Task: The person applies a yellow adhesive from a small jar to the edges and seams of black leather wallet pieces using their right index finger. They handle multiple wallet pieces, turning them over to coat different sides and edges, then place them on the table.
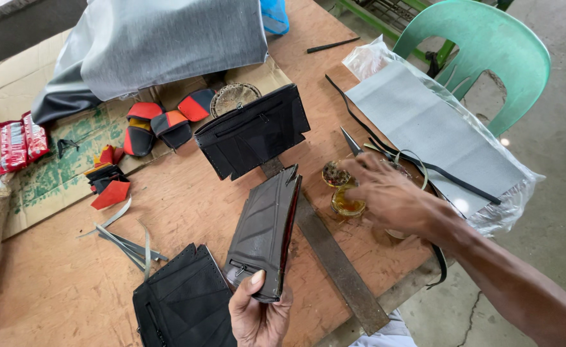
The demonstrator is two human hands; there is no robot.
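Two shiny red foil snack packets (22,142) lie side by side at the left end of the worn green-printed cardboard sheet (64,168), while a clear crinkled plastic bag (508,193) lies far to its right.

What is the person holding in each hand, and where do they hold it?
The left hand holds a dark grey stitched leather pouch piece by its bottom end, thumb on top. The right hand holds nothing visible; it reaches over a small glue-filled round tin.

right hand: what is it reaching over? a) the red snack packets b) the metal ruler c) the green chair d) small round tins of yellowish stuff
d: the right hand hovers over the small round tins by the scissors, while the left hand holds a dark leather piece.
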